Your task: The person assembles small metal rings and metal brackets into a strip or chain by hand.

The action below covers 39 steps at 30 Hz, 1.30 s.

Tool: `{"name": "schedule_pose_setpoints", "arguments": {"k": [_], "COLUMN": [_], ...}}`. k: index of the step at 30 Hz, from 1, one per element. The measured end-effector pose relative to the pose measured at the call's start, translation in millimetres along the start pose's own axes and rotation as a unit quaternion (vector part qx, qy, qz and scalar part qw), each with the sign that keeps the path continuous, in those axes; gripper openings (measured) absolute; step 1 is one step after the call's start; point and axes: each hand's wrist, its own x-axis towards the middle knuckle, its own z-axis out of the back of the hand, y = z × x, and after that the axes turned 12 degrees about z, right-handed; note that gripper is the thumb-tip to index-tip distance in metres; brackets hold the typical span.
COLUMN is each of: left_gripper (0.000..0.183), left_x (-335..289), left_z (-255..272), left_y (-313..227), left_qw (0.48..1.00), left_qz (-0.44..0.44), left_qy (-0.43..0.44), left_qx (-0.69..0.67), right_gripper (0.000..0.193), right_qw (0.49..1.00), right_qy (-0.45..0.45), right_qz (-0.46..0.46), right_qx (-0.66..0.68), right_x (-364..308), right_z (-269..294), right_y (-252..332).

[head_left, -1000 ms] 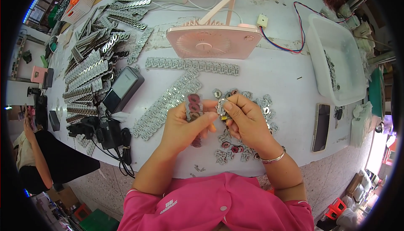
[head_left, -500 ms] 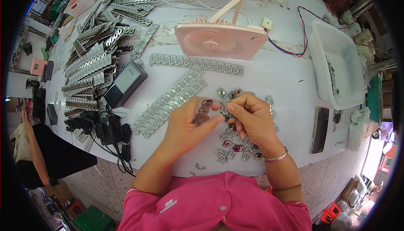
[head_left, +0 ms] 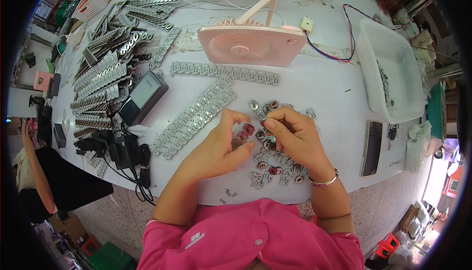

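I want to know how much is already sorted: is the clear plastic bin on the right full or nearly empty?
Nearly empty. The clear plastic bin shows mostly bare bottom, with only a thin line of small metal parts inside.

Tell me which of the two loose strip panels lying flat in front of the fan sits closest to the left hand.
The diagonal strip panel: its lower end runs down beside the left hand. The other strip panel lies crosswise just below the pink fan, farther away.

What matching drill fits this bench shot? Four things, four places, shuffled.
Things:
1 pink desk fan
2 clear plastic bin
3 dark power bank
4 phone

Places:
A far right of the table
B lying flat at the near right edge
C far side, straight ahead of the hands
D left of the hands, beside the stacked strips

Pairs: 1-C, 2-A, 3-D, 4-B
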Motion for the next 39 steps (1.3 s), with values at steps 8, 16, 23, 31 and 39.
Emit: {"name": "schedule_pose_setpoints", "arguments": {"k": [8, 16, 23, 31, 39], "left_gripper": [0.036, 0.03, 0.024, 0.019, 0.019], "left_x": [2.9, -1.9, -8.1, -10.2, -11.6], "left_z": [5.2, 11.2, 8.7, 11.6, 20.2], "left_y": [23.0, 3.1, -2.8, 3.2, 1.6], "left_qw": [0.977, 0.987, 0.985, 0.981, 0.98], "left_qz": [-0.205, -0.122, -0.109, -0.116, -0.111], "left_qy": [0.024, 0.044, -0.016, -0.059, -0.056], "left_qx": [0.049, 0.091, 0.13, 0.146, 0.153], "right_gripper": [0.009, 0.011, 0.01, 0.011, 0.007], "right_qw": [0.993, 0.982, 0.994, 0.997, 0.996], "right_qy": [-0.002, 0.063, 0.038, 0.044, 0.021], "right_qz": [0.106, 0.149, 0.08, 0.046, 0.074], "right_qx": [-0.05, -0.102, -0.056, -0.049, -0.036], "right_x": [-2.9, -3.0, -5.3, -5.8, -6.9], "right_z": [0.6, 2.2, 1.7, 2.7, 4.2], "right_y": [0.7, -3.9, 2.2, 4.4, 7.9]}}
